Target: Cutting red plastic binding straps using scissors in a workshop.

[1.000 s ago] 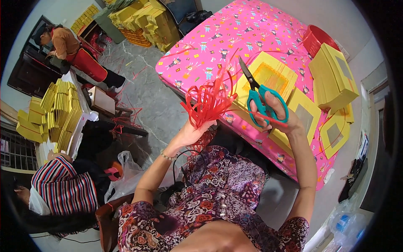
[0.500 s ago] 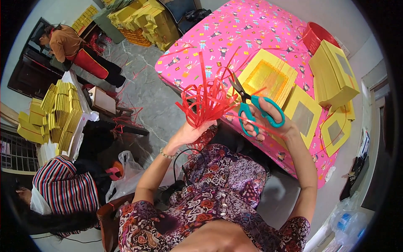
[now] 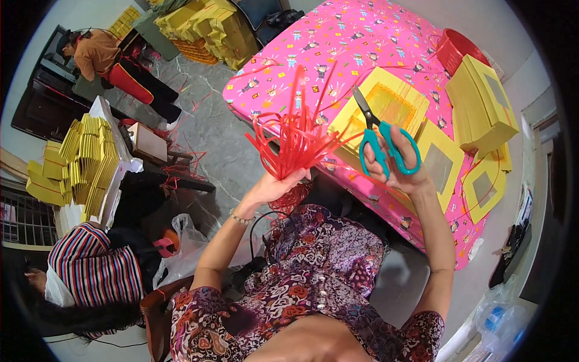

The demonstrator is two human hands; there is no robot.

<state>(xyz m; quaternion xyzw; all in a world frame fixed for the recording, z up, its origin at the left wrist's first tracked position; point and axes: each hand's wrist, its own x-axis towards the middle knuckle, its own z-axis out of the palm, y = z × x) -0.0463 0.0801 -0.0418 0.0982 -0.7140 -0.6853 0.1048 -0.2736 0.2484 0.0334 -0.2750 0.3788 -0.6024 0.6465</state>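
Note:
My left hand [image 3: 274,186] is closed round a bunch of red plastic ribbon strips [image 3: 294,148], whose loose ends fan upward and to the right; more red strands hang below the fist. To the right, my right hand [image 3: 403,166] grips teal-handled scissors [image 3: 379,130], fingers and thumb through the handle loops. The dark blades point up and left, slightly parted, above the stack of yellow card pieces [image 3: 386,102] on the table. A gap separates the blades from the bunch.
A pink patterned cloth covers the table [image 3: 338,36]. On it stand a red basket [image 3: 461,51] and a tall yellow card stack [image 3: 482,108]. Yellow folded stacks [image 3: 90,163] lie at left. Two people are nearby, one in a striped top [image 3: 96,265], one standing farther back [image 3: 99,54].
My right hand has moved right and slightly up with the scissors, away from the bunch. The red strip formerly across my right fingers is gone from there. The far person has turned a little.

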